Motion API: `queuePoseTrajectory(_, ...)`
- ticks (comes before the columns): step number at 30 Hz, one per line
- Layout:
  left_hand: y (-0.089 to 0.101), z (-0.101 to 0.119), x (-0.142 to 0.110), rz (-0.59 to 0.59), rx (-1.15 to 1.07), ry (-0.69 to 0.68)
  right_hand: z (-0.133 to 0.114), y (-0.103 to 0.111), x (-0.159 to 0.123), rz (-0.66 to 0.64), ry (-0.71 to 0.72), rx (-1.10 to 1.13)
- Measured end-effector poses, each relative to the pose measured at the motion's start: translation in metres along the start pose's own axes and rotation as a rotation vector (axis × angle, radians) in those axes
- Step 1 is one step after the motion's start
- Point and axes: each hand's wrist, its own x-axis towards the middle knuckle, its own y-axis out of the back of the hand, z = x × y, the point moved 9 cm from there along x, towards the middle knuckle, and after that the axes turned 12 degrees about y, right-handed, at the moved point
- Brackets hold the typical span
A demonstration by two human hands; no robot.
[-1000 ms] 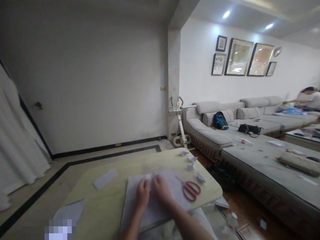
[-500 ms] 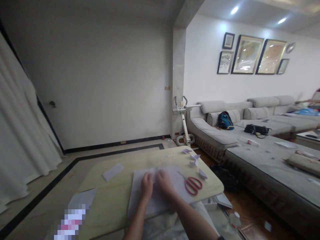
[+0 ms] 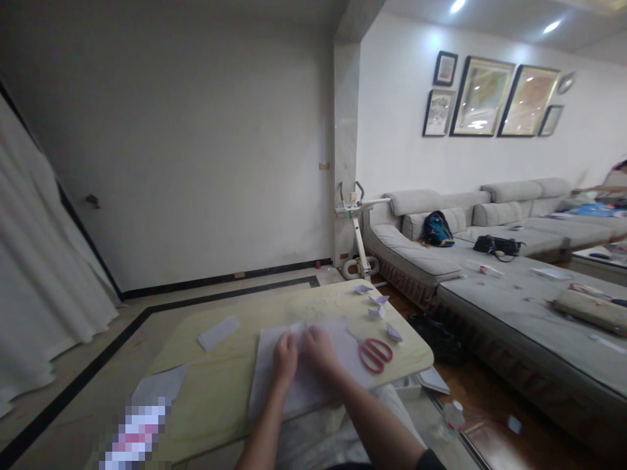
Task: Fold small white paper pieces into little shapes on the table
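My left hand [image 3: 285, 356] and my right hand [image 3: 320, 349] lie side by side on a white sheet of paper [image 3: 306, 382] on a small pale-yellow table [image 3: 215, 391]. Both hands have their fingers curled down and pressed on a small folded piece at the sheet's far edge. The piece itself is mostly hidden under the fingers. Red-handled scissors [image 3: 375, 354] lie on the table just right of my right hand.
A folded white slip [image 3: 218, 332] and another sheet [image 3: 159, 384] lie on the table's left side. Small folded paper pieces [image 3: 377, 305] sit at its far right corner. A grey sofa [image 3: 490, 281] with bags stands to the right; a person is at its far end.
The view has shifted slightly. My hands stay together on the paper, with only small finger movement.
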Motion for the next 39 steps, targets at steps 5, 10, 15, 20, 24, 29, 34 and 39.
queuePoseTrajectory(5, 0.000, 0.006, -0.004, -0.019, 0.009, -0.017, -0.002, 0.000, 0.001, -0.010, -0.012, 0.011)
queuePoseTrajectory(10, -0.001, 0.007, -0.001, -0.053, 0.011, -0.004, -0.002, -0.002, 0.006, -0.047, -0.033, 0.051)
queuePoseTrajectory(15, 0.001, 0.010, 0.010, -0.111, -0.013, 0.090, -0.003, -0.002, 0.021, -0.084, -0.056, 0.151)
queuePoseTrajectory(20, -0.005, 0.035, 0.033, -0.189, -0.201, 0.300, 0.002, -0.006, 0.056, -0.087, -0.095, 0.304)
queuePoseTrajectory(24, -0.019, 0.048, 0.058, -0.225, -0.334, 0.365, 0.009, -0.013, 0.085, -0.032, -0.157, 0.526)
queuePoseTrajectory(29, -0.046, 0.026, 0.077, -0.259, -0.701, 0.475, 0.021, -0.024, 0.104, 0.048, -0.206, 0.665)
queuePoseTrajectory(34, -0.063, -0.007, 0.080, -0.287, -0.859, 0.624, 0.037, -0.039, 0.102, 0.066, -0.252, 0.776)
queuePoseTrajectory(39, -0.062, -0.022, 0.077, -0.255, -0.962, 0.720, 0.049, -0.055, 0.090, 0.012, -0.421, 1.028)
